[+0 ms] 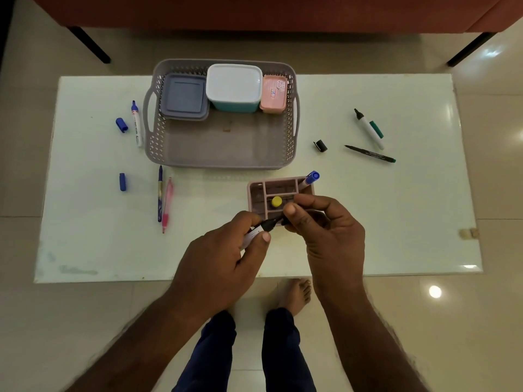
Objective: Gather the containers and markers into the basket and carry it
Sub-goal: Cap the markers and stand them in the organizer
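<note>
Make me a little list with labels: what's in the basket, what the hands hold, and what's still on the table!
Basket: grey box, white-lidded box, pink box
Left hand: holds a black-tipped marker
Right hand: pinches something small and dark, probably its cap
Pen holder: blue marker, yellow-capped item
Table: loose pens, markers, caps

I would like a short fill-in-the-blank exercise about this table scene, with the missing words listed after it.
1. The grey basket holds ___ lidded containers.
2. The left hand holds a white marker with a ___ tip.
3. In the pink organizer stands a marker with a ___ cap.
4. The lone black cap lies to the ___ of the basket.

Missing words: three; black; blue; right
</note>
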